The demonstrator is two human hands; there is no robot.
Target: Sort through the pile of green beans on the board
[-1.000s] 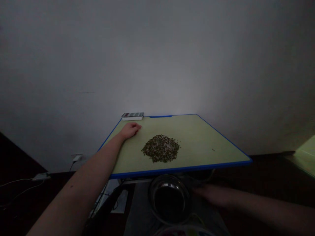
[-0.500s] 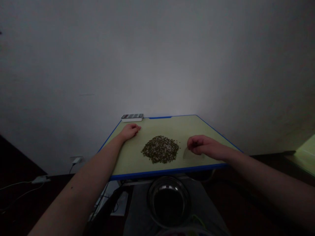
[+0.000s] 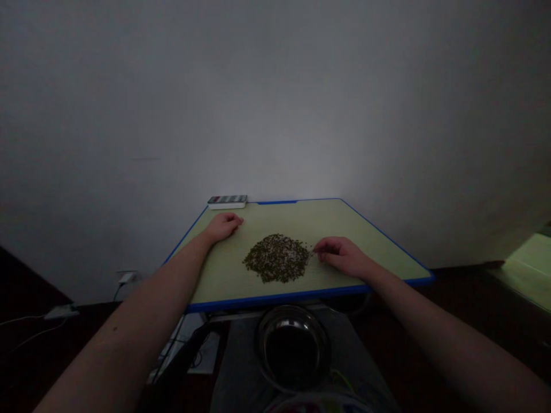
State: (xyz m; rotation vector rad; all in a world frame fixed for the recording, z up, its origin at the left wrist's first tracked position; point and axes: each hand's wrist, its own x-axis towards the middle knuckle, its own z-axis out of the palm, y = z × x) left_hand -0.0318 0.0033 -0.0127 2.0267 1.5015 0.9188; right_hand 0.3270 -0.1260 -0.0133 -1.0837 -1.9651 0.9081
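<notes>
A heap of small dark-green and pale grains, like seeds or dry beans point(image 3: 278, 259), is spread on the pale yellow, blue-edged table point(image 3: 370, 241). At the right rim of the heap is my right hand point(image 3: 340, 255), its fingers bent and pinched together. A faint, thin, pale shape shows by its fingertips, too dim to name. My left hand point(image 3: 224, 225) rests on the tabletop at the far left of the heap, its fingers loosely curled in, with nothing visible in them.
A phone on a white box point(image 3: 228, 202) lies at the table's back left corner, near the wall. Below the front edge stands a shiny metal bowl point(image 3: 293, 314) on a grey surface. Cables and a plug point(image 3: 127, 278) are at the left.
My right hand has moved left, up to the edge of the heap. My left hand stays resting in place. The whole view has shifted slightly.
</notes>
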